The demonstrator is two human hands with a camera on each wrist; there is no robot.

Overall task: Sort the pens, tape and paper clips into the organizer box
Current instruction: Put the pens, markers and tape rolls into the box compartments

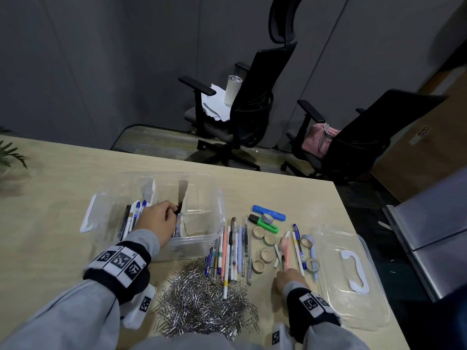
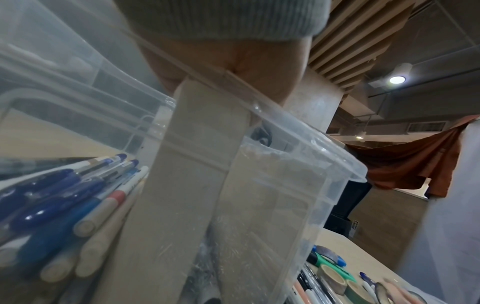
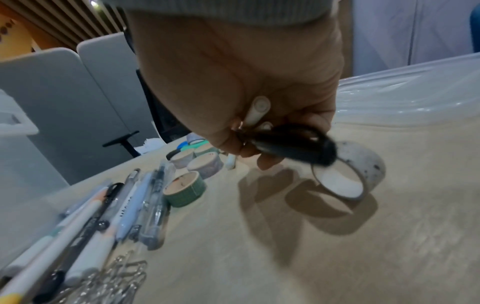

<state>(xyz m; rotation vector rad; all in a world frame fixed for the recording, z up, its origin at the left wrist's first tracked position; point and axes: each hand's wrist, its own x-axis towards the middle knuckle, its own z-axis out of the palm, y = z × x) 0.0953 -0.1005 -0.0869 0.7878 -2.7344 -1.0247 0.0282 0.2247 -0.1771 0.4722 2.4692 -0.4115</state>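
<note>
The clear organizer box (image 1: 202, 238) stands mid-table with cardboard dividers (image 2: 194, 164); several pens (image 2: 64, 195) lie in its left compartment. My left hand (image 1: 161, 218) reaches into the box, fingers curled round a dark-capped pen (image 1: 178, 210) beside a divider. My right hand (image 1: 288, 275) rests low on the table, gripping a few pens, among them a white one (image 3: 257, 111) and a black one (image 3: 293, 146). A row of pens (image 1: 232, 251), several tape rolls (image 1: 265, 246) and a heap of paper clips (image 1: 202, 299) lie on the table.
The box's clear lid (image 1: 328, 274) lies at the right, close to the table's edge. A green highlighter (image 1: 265, 224) and a blue marker (image 1: 269, 212) lie behind the tapes. Two office chairs (image 1: 242, 109) stand beyond the table; a plant (image 1: 10, 152) is far left.
</note>
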